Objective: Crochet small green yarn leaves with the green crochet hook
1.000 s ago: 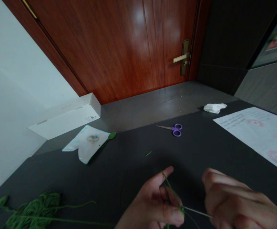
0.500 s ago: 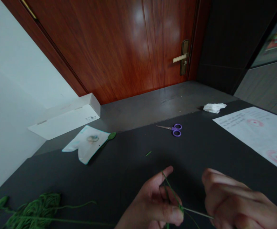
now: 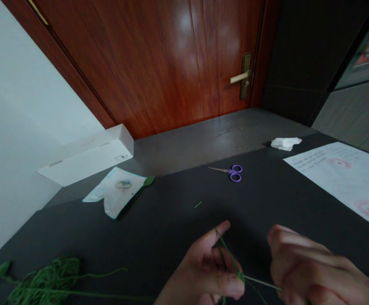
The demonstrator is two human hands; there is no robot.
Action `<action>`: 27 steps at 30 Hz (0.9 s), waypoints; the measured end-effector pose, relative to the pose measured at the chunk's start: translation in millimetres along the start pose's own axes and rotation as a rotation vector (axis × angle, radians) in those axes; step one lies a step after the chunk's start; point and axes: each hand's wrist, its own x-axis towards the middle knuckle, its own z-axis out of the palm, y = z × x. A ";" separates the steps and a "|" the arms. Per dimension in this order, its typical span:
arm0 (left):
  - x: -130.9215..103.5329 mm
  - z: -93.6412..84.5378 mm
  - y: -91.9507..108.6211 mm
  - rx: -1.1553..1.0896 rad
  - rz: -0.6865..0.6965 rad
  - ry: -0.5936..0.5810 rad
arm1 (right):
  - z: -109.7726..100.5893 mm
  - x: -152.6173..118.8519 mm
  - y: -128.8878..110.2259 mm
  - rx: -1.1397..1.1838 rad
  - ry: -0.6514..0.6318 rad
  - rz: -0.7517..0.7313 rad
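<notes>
Right fingers (image 3: 301, 263), holding the thin rod (image 3: 262, 282), have edged slightly left.

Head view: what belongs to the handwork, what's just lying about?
In use:
green yarn, pinched in the left hand
thin rod, held in the right hand
yarn bundle, likely the supply

Apparently lying about:
scissors, perhaps a tool but untouched
green snippet
white packet
white box
printed sheet
crumpled white paper

The left grip (image 3: 206, 267) pinches, index finger (image 3: 225, 225) raised; the right grip (image 3: 318, 267) curls inward.
</notes>
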 end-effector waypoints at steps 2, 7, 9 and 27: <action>-0.1 0.3 0.3 -0.008 0.007 0.001 | -0.5 -1.5 0.4 0.009 -0.002 0.001; -1.7 2.4 0.5 -0.018 0.016 0.017 | -0.7 -2.5 0.6 0.010 -0.001 0.002; -2.0 3.6 0.6 -0.016 0.016 0.025 | -0.4 -1.7 0.3 0.011 0.003 0.002; -3.1 1.0 -1.9 0.209 0.146 -0.027 | -0.5 3.5 -4.9 -0.117 -0.022 0.016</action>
